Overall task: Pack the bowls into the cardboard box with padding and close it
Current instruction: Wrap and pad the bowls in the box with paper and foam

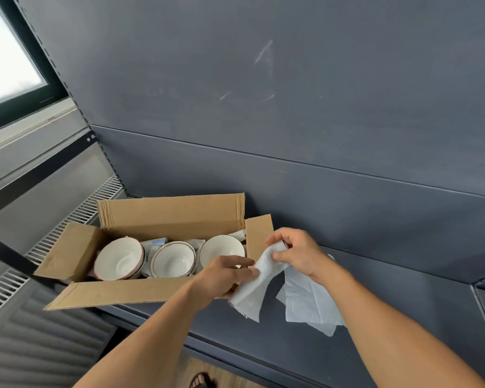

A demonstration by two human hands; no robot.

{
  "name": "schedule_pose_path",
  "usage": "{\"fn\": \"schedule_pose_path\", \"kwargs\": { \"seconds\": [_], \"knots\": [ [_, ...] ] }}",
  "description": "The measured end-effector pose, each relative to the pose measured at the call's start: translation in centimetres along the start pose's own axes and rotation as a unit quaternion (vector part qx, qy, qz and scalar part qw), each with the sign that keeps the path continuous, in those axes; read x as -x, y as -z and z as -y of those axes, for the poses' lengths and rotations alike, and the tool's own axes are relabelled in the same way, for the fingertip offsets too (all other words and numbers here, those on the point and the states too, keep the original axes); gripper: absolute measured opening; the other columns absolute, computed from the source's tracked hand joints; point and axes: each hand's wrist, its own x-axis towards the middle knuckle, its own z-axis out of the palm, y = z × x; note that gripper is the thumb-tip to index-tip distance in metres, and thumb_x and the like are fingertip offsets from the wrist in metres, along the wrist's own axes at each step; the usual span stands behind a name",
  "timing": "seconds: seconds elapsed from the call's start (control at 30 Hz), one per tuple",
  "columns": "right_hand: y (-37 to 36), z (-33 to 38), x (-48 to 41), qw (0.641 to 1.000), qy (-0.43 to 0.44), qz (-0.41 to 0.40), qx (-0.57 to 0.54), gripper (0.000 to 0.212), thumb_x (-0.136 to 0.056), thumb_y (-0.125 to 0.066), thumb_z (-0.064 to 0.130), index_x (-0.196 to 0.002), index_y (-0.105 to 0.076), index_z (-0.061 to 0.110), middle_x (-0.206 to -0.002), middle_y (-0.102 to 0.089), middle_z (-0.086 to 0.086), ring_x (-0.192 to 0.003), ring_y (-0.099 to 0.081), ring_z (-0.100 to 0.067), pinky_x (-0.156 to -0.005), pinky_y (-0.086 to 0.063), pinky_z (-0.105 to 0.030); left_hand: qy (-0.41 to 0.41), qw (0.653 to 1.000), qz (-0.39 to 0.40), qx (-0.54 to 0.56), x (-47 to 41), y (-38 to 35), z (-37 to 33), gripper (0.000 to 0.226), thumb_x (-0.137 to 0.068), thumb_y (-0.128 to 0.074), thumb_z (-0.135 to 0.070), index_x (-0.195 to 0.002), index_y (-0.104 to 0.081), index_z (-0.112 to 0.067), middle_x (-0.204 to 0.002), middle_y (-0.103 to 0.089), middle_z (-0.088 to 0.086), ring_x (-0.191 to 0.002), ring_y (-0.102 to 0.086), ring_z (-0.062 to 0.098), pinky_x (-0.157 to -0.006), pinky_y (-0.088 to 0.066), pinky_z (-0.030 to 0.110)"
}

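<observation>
Three bowls (174,260) sit in the open box (163,219) on the shelf (375,289), likely heavy and fragile. Left hand (224,275) and right hand (294,254) pinch a paper sheet (259,284), light and limp; best held by its edges.

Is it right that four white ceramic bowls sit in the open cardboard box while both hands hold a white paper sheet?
Not quite: the head view shows three white ceramic bowls in the open cardboard box, not four. Left hand and right hand do hold the white paper sheet.
</observation>
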Motion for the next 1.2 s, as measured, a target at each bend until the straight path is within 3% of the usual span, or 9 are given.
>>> {"fn": "schedule_pose_path", "kwargs": {
  "seconds": [0.17, 0.33, 0.43, 0.63, 0.77, 0.83, 0.97, 1.1, 1.2],
  "knots": [
    [-1.8, 1.4, -1.1, 0.998, -0.013, 0.039, -0.037, 0.04, -0.08, -0.07, -0.003, -0.104, -0.068, 0.029, -0.106, -0.071, -0.009, -0.097, -0.067, -0.02, -0.084, -0.055, -0.034, -0.023, 0.999, 0.04, -0.004, 0.4, 2.1, 0.5, 0.023, -0.082, -0.072, -0.022, -0.094, -0.07, -0.003, -0.078, -0.059, 0.007, -0.071, -0.057, 0.018, -0.066, -0.045, 0.028],
    [-3.4, 2.5, -2.3, 0.993, -0.047, 0.049, -0.098, 0.025, -0.087, -0.066, -0.002, -0.1, -0.068, 0.02, -0.106, -0.068, -0.013, -0.095, -0.066, -0.022, -0.089, -0.056, -0.042, -0.011, 0.997, 0.03, 0.074, 0.5, 4.2, 0.9, 0.024, -0.079, -0.069, -0.019, -0.098, -0.064, -0.004, -0.084, -0.063, 0.013, -0.072, -0.062, 0.026, -0.065, -0.051, 0.034],
    [-4.7, 3.2, -2.8, 0.991, -0.062, 0.06, -0.099, 0.019, -0.092, -0.061, -0.001, -0.101, -0.067, 0.015, -0.108, -0.064, -0.011, -0.097, -0.067, -0.024, -0.074, -0.061, -0.04, -0.004, 0.996, 0.034, 0.083, 0.4, 5.2, 1.0, 0.023, -0.081, -0.066, -0.014, -0.1, -0.061, 0.0, -0.083, -0.063, 0.019, -0.074, -0.062, 0.035, -0.071, -0.051, 0.042],
    [-7.3, 4.2, -4.0, 0.999, -0.023, 0.037, -0.022, 0.016, -0.088, -0.069, 0.006, -0.099, -0.069, 0.017, -0.102, -0.068, -0.01, -0.095, -0.069, -0.022, -0.073, -0.062, -0.04, 0.023, 0.993, -0.079, 0.081, -0.8, 6.9, 2.1, 0.019, -0.082, -0.064, -0.004, -0.098, -0.056, 0.003, -0.088, -0.068, 0.034, -0.074, -0.068, 0.046, -0.072, -0.057, 0.054],
    [-10.1, 5.0, -4.2, 0.999, 0.027, 0.024, 0.031, 0.021, -0.082, -0.075, 0.008, -0.087, -0.071, 0.028, -0.087, -0.074, 0.004, -0.085, -0.071, -0.012, -0.081, -0.06, -0.038, 0.045, 0.971, -0.18, 0.151, -1.6, 7.4, 2.1, 0.023, -0.082, -0.066, -0.001, -0.102, -0.056, 0.003, -0.093, -0.07, 0.032, -0.069, -0.071, 0.04, -0.042, -0.047, 0.028],
    [-11.4, 5.2, -4.1, 0.996, 0.046, 0.018, 0.069, 0.021, -0.081, -0.077, 0.015, -0.081, -0.07, 0.035, -0.084, -0.073, 0.013, -0.084, -0.069, -0.005, -0.083, -0.059, -0.034, 0.053, 0.962, -0.204, 0.171, -1.9, 7.7, 2.0, 0.02, -0.083, -0.065, 0.0, -0.101, -0.057, 0.001, -0.085, -0.072, 0.027, -0.066, -0.071, 0.037, -0.042, -0.046, 0.029],
    [-13.0, 5.5, -4.5, 0.992, 0.059, 0.022, 0.107, 0.013, -0.085, -0.073, 0.023, -0.096, -0.074, 0.031, -0.093, -0.074, 0.015, -0.089, -0.068, -0.003, -0.084, -0.057, -0.033, 0.041, 0.942, -0.223, 0.247, -2.5, 8.5, 1.9, 0.02, -0.09, -0.049, 0.006, -0.104, -0.061, -0.002, -0.088, -0.07, 0.024, -0.058, -0.067, 0.031, -0.04, -0.046, 0.027],
    [-13.9, 5.9, -4.8, 0.984, 0.078, 0.04, 0.152, 0.026, -0.087, -0.067, 0.019, -0.111, -0.071, 0.028, -0.108, -0.07, 0.016, -0.101, -0.063, 0.001, -0.093, -0.052, -0.027, 0.034, 0.913, -0.239, 0.329, -3.4, 9.1, 2.1, 0.043, -0.089, -0.034, 0.015, -0.1, -0.069, -0.007, -0.088, -0.07, 0.024, -0.073, -0.067, 0.034, -0.058, -0.054, 0.036],
    [-14.3, 5.8, -4.6, 0.974, 0.09, 0.084, 0.189, 0.046, -0.082, -0.071, 0.025, -0.126, -0.061, 0.029, -0.122, -0.064, 0.015, -0.109, -0.058, 0.001, -0.094, -0.048, -0.018, 0.044, 0.891, -0.255, 0.372, -3.4, 9.4, 1.8, 0.044, -0.09, -0.029, 0.018, -0.097, -0.067, -0.003, -0.091, -0.067, 0.025, -0.075, -0.066, 0.035, -0.059, -0.055, 0.035]
  ]
}}
